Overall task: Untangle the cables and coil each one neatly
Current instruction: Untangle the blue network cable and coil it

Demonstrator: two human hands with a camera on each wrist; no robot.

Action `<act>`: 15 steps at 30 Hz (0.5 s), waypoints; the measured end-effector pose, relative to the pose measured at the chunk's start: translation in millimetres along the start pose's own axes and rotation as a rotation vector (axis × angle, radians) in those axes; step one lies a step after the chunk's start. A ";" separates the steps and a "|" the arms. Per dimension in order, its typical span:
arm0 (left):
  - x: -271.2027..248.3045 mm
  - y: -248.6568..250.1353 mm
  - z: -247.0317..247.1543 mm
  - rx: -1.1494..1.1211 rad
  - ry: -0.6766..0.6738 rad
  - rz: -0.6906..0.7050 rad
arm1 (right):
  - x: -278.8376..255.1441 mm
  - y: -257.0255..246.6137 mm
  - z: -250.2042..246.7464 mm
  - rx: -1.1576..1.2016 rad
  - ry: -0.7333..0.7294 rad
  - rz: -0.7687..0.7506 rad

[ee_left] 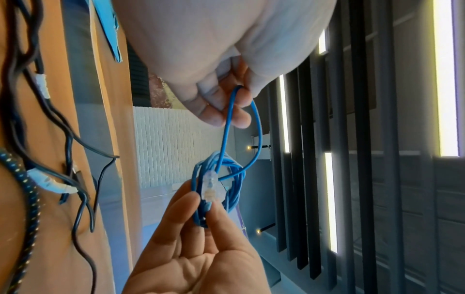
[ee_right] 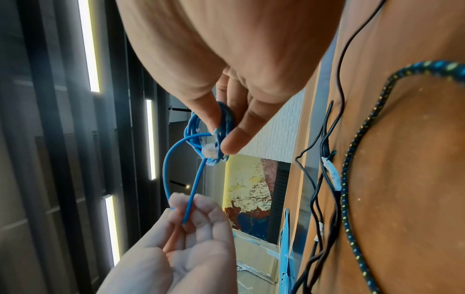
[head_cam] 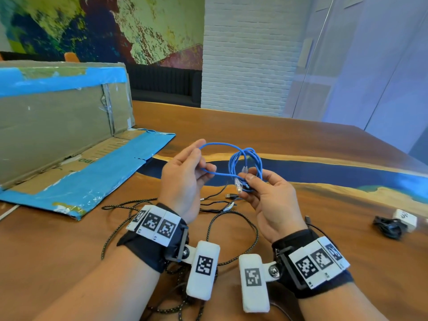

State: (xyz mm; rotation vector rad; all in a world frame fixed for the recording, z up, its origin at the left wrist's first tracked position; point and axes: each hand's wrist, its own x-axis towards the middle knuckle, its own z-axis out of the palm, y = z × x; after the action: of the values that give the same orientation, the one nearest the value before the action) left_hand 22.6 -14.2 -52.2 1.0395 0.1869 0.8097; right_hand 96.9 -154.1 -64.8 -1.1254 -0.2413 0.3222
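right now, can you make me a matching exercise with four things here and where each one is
Things:
1. blue cable
2. braided cable
3. cardboard box
4. white charger

Places:
a. far right on the table
b. lying on the table under the wrists
c. held up between both hands
d. far left on the table

Pairs: 1-c, 2-b, 3-d, 4-a

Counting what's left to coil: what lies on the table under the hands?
Under the left hand and right hand, on the wooden table: a black-and-yellow braided cable and thin black cables, uncoiled. The wrists cover their nearer runs.
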 end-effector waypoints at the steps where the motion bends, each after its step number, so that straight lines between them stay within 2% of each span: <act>1: 1.5 0.5 -1.1 -0.021 0.031 0.012 | 0.3 -0.1 -0.3 0.005 0.002 0.005; 6: 8.2 3.3 -6.8 -0.024 0.145 0.018 | -0.3 -3.2 -2.6 0.030 -0.020 0.008; 9: 13.1 -1.9 -10.5 0.075 0.195 -0.104 | -0.7 -4.0 -2.8 0.040 -0.068 -0.008; 11: 14.5 -5.2 -13.6 0.144 0.169 -0.199 | -1.1 -4.5 -2.1 0.043 -0.114 -0.018; 15: 11.3 -6.4 -13.3 0.172 0.006 -0.343 | -2.2 -5.6 -1.2 0.024 -0.164 -0.023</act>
State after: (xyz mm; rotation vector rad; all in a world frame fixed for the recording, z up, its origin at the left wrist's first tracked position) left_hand 27.2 1.0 -61.8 1.1276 0.4332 0.4910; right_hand 96.0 -158.2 -60.3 -1.0732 -0.3944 0.3967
